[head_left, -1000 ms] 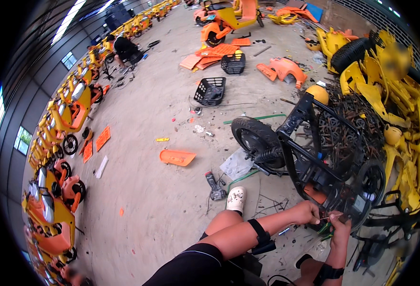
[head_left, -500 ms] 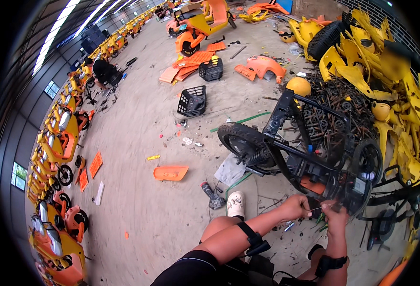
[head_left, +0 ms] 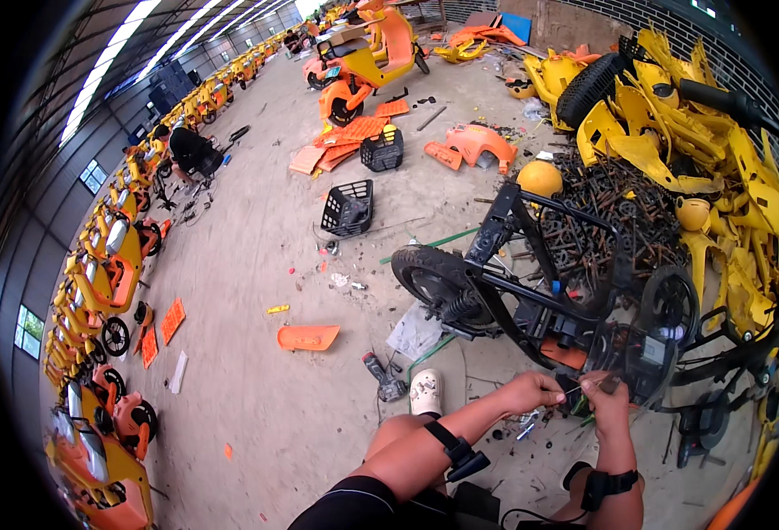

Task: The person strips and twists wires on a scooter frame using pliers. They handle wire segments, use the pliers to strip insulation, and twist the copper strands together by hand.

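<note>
A stripped black scooter frame [head_left: 544,305] lies on its side on the floor in front of me, its rear wheel [head_left: 433,283] pointing left. Beside its lower end, my left hand [head_left: 536,392] is closed, thumb and fingertips pinched on a thin wire. My right hand [head_left: 608,408] is close by on the right, fingers curled in at the wire's other end. Something small and dark shows at its fingertips, too small to name. The battery-like dark box [head_left: 647,358] in the frame sits just beyond the right hand. Loose wires hang below my hands.
A cordless power tool [head_left: 384,378] lies left of my shoe. Orange panels [head_left: 308,337], a black basket [head_left: 348,208] and plastic sheet [head_left: 416,331] are on the floor. Yellow body parts [head_left: 637,150] and rusty metal parts [head_left: 601,212] heap up right. A person [head_left: 193,152] crouches far left beside parked scooters [head_left: 106,274].
The view has shifted slightly, so the scene sits a little further left. Both hands stay close together at the frame's lower end, still on the thin wire.
</note>
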A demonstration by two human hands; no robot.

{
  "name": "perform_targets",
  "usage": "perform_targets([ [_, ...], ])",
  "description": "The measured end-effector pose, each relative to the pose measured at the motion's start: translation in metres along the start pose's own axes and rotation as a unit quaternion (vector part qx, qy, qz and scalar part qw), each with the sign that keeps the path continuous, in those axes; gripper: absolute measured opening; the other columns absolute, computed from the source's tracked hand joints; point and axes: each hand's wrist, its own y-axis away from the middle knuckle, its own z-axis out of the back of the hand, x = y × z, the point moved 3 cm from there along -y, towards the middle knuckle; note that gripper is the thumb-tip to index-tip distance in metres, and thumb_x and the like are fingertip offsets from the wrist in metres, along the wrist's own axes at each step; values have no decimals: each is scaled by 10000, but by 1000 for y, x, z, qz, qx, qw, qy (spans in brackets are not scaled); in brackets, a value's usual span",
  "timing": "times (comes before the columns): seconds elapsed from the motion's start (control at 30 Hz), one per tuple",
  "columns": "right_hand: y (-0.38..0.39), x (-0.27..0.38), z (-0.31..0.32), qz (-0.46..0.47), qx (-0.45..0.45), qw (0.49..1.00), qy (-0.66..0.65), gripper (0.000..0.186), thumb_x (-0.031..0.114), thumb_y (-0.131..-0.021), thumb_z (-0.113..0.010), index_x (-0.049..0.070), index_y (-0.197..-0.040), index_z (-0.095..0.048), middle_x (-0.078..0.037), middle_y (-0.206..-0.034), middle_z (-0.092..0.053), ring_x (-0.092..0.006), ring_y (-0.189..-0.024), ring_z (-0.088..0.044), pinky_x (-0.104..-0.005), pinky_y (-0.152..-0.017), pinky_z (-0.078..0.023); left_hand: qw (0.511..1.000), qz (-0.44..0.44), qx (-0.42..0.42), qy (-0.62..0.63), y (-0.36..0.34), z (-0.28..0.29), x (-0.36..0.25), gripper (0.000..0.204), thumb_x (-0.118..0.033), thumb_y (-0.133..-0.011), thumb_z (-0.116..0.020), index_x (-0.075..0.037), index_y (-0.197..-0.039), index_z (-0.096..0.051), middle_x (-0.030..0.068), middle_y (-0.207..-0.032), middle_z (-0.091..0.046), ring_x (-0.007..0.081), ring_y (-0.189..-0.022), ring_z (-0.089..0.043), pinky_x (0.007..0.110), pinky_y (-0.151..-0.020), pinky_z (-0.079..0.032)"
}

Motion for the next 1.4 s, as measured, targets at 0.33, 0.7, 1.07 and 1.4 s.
perform_targets([
  [0.33, 1, -11, 36, -61, -31, 998, 9, 72, 15, -836, -753, -16, -870, -698, -3, -789, -637, -102, -715, -546, -288, -658, -422, 995, -8, -94, -25, -26, -25, 17, 136, -3, -797, -823, 3, -800, -687, 49, -807, -715, 117, -747, -638, 291, -714, -527],
  [0.7, -3, -15, 63, 6, -34, 998, -45, 56, -9, -855, -723, -6, -830, -673, -67, -912, -678, -137, -817, -594, -292, -761, -459, 999, 11, -37, -11, -35, -47, -8, 231, -248, -993, -653, -26, -1055, -668, -13, -839, -610, 80, -730, -537, 257, -641, -458],
  [1.07, -7, -18, 58, -36, -93, 995, -28, 50, 31, -874, -725, 5, -879, -683, -42, -873, -659, -111, -748, -560, -264, -669, -431, 978, -44, -71, -193, -39, -34, -31, 139, -151, -924, -705, -13, -922, -725, 69, -823, -705, 158, -759, -643, 327, -718, -514],
  [1.4, -19, -28, 28, -31, -123, 991, -47, 62, 53, -872, -742, 14, -883, -695, 27, -806, -631, -82, -733, -546, -281, -681, -438, 946, -148, -145, -251, -31, -4, -35, 80, -44, -805, -794, -16, -852, -736, 82, -794, -680, 158, -737, -653, 314, -679, -508],
])
